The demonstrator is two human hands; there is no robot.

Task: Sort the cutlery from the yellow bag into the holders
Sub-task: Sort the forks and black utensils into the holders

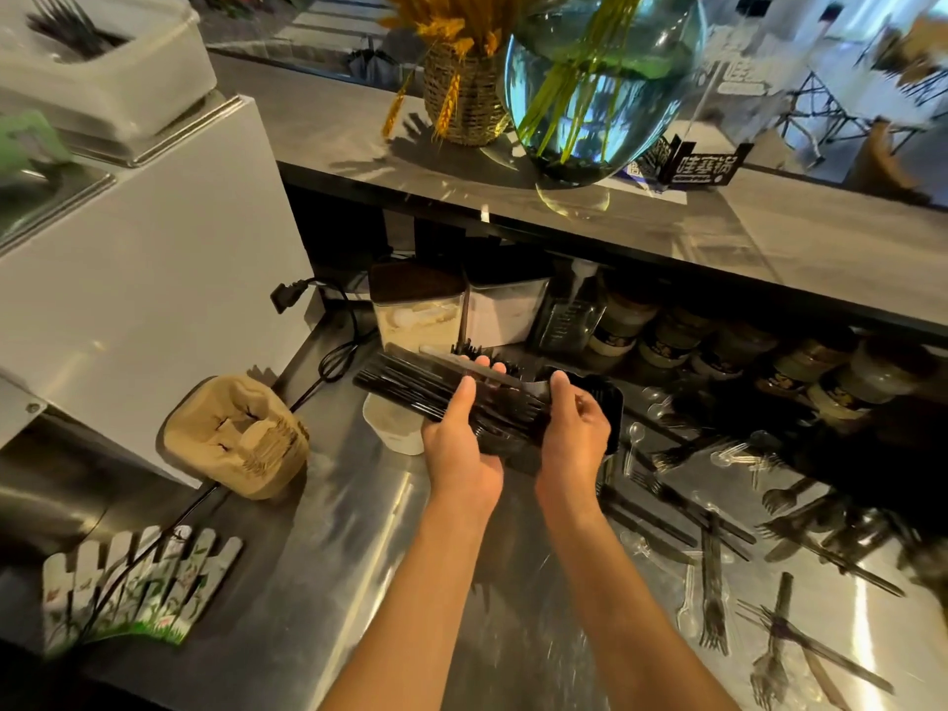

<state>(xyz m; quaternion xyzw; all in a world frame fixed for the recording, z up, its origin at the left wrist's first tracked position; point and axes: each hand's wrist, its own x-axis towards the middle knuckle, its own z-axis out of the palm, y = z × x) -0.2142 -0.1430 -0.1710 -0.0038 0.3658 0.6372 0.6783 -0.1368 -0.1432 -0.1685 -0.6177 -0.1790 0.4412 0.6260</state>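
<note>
Both hands hold one bundle of black plastic forks: left hand grips its middle, right hand pinches the right end. Loose forks may slip onto the steel counter.

Bare steel counter lies open before the arms — loose cutlery clutters the right, jars probably block the shelf recess behind.

Hands hide the black holder's contents.
</note>
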